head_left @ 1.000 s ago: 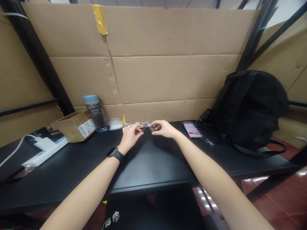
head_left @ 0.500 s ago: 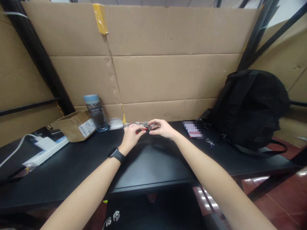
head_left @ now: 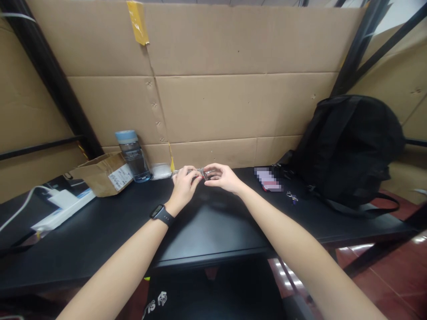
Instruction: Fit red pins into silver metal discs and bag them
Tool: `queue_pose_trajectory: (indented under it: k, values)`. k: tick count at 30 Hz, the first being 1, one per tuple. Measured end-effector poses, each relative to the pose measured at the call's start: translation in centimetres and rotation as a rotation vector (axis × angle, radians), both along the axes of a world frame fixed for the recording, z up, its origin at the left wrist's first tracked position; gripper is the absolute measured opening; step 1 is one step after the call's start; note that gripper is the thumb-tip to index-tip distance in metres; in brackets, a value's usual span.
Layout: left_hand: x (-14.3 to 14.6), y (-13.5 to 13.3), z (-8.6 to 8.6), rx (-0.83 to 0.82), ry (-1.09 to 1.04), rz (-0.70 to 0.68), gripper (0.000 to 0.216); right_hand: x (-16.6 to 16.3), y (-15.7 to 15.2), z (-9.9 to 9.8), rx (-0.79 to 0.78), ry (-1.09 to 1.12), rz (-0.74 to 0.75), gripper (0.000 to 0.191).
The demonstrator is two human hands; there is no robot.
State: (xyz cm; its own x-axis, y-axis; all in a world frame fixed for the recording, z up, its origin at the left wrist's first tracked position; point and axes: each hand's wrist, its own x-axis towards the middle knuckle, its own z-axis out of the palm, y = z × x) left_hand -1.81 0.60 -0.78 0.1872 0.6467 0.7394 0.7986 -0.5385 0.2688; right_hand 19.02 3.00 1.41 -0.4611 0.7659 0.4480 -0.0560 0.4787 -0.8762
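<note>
My left hand point(head_left: 183, 183), a dark watch on its wrist, is closed in a pinch on a small red piece point(head_left: 199, 176) above the far part of the black table. Facing it, my right hand point(head_left: 223, 178) curls its thumb and fingers around a small clear or greyish thing point(head_left: 205, 175), too small and blurred to name. The red piece meets or nearly meets this thing; whether they touch, I cannot tell. Fingers hide most of both. Just behind the left hand, partly covered, lies some clear plastic packaging point(head_left: 175, 172).
On the left stand a water bottle point(head_left: 136, 158), an open cardboard box point(head_left: 105, 175) and a white power strip point(head_left: 66, 213). A white packet point(head_left: 161, 171) lies beside the bottle. Rightward are a phone point(head_left: 267, 179), a small keyring point(head_left: 292, 197) and a black backpack point(head_left: 350, 155). Cardboard point(head_left: 216, 106) walls the back.
The red piece has shifted toward the right hand's fingers, and less of it shows now. Both hands are slightly closer together; the grips look much the same.
</note>
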Motion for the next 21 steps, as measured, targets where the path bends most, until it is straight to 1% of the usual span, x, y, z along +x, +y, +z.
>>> queue_pose_trajectory:
  k: [4,8,11,15,21]
  values:
    - [0.2,-0.1,0.0,-0.004,0.005,0.003,0.017,-0.4,-0.3,0.1,0.03,-0.002,-0.009,0.055]
    - [0.4,-0.3,0.1,-0.004,-0.072,-0.03,0.016,-0.9,-0.6,0.2,0.059,0.03,-0.011,0.055]
    - [0.6,-0.4,0.2,0.015,-0.098,-0.02,0.014,-1.1,-0.7,0.3,0.07,0.062,-0.005,0.055]
    - [0.7,-0.6,0.3,0.035,-0.103,-0.009,0.013,-1.1,-0.9,0.3,0.087,0.05,-0.011,0.054]
    - [0.7,-0.6,0.4,-0.005,-0.143,-0.039,0.014,-1.3,-0.7,0.0,0.085,0.052,-0.021,0.053]
